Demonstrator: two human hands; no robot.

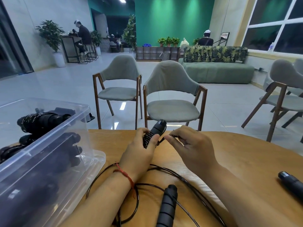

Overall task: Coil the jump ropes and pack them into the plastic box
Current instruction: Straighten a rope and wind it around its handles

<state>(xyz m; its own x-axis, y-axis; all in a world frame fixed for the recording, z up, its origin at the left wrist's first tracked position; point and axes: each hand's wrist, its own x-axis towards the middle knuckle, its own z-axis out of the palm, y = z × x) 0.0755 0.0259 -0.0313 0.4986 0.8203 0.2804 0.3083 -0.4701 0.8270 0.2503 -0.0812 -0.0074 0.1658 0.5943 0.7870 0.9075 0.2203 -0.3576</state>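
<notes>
My left hand (139, 154) grips a black jump rope handle (158, 127) with thin cord wound around its lower part. My right hand (191, 148) pinches the black cord (173, 136) just to the right of that handle. The loose cord (185, 179) loops across the wooden table under my forearms. The rope's second ribbed handle (168, 205) lies near the table's front edge. A clear plastic box (49, 145) stands at the left and holds several coiled black ropes (39, 120).
Another black handle (291, 181) lies at the table's right edge. The box sits on its clear lid (96, 163). Two grey chairs (172, 95) stand beyond the table's far edge. People sit far off in the room.
</notes>
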